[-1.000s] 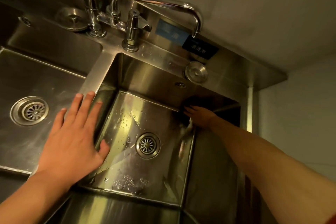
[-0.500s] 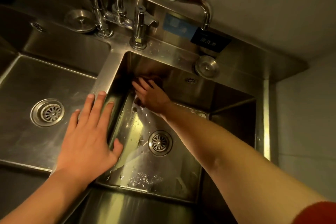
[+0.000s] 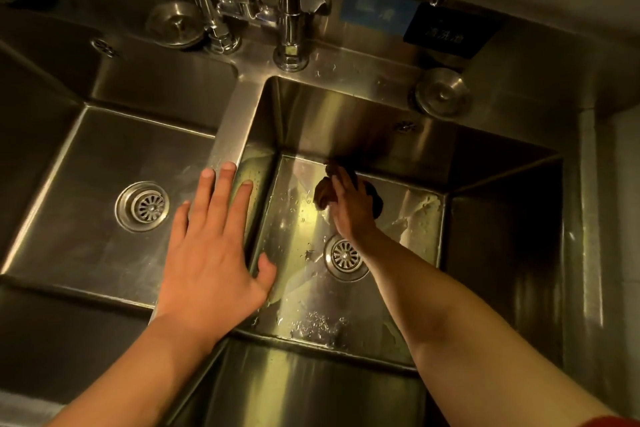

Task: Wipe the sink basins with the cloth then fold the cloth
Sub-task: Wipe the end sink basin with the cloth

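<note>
A: Starting at the left, what do you see?

B: The left basin (image 3: 86,163), steel and dull, with a round drain (image 3: 142,206) in its floor. Behind it on the counter (image 3: 349,69) lies a metal stopper (image 3: 175,22), just beside the tap (image 3: 256,7).

A: And the left hand?

B: The left hand (image 3: 211,260) lies flat with its fingers straight and spread, pressing on the divider (image 3: 232,121) between the basins. The thumb reaches over the edge into the right basin (image 3: 304,218).

A: Where is the cloth?

B: The cloth (image 3: 323,192) is in the right basin, at the far side of the floor where it meets the back wall. It looks dark and bunched; only lumps of it show either side of the right hand (image 3: 349,208).

A: How does that hand sit?

B: On top of the cloth, fingers pointing to the back wall. I cannot tell whether they curl round it or only press it down.

A: Anything else there?

B: Water drops and streaks on the floor, a second drain (image 3: 344,256) partly hidden by the right forearm, another stopper (image 3: 441,92) on the counter, and blue (image 3: 377,9) and dark (image 3: 450,32) labels on the backsplash.
</note>
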`<state>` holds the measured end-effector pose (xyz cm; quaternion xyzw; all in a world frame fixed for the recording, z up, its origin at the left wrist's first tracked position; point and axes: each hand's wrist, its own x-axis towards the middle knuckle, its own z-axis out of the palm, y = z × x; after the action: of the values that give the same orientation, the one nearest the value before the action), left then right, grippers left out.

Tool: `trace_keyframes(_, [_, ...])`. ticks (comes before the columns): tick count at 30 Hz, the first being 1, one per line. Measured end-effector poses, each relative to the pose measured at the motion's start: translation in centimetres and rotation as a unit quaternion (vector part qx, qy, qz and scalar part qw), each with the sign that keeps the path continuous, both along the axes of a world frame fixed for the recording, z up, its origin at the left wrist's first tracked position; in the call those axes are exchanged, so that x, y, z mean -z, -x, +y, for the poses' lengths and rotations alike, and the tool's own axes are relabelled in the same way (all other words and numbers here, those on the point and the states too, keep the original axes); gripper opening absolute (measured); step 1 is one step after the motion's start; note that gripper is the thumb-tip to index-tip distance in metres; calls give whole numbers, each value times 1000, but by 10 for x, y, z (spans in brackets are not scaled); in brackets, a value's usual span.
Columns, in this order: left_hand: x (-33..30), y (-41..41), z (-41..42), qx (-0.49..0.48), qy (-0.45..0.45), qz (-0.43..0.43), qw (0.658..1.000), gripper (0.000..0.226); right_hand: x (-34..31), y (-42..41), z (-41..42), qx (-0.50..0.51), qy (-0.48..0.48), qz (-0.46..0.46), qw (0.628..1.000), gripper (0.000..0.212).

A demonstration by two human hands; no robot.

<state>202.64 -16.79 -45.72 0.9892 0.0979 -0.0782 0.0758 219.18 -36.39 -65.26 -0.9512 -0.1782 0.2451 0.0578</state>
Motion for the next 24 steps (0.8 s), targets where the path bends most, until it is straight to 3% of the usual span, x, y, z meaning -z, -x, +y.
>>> trace_keyframes(5, [3,0,0,2,-17,1,1000,95,8,39,48,-41,-45,34,998,66])
trace_keyframes(9, [6,0,1,2,-18,-9,1000,94,10,96,49,-86,-92,122,984,69])
trace_keyframes(12, [7,0,1,-1,-15,-16,1000,96,7,144,34,-211,-72,15,975,49])
trace_keyframes(16, [8,0,1,-3,-21,-17,1000,98,22,186,-6,-437,-23,27,899,39])
trace_keyframes(20, [8,0,2,0,-23,-20,1000,97,29,151,-18,-523,-72,45,848,34])
trace_keyframes(21, [8,0,2,2,-22,-20,1000,97,27,133,-12,-511,-73,44,855,33])
trace_keyframes(24, [10,1,3,4,-11,-23,1000,94,21,72,14,-359,-58,62,929,51])
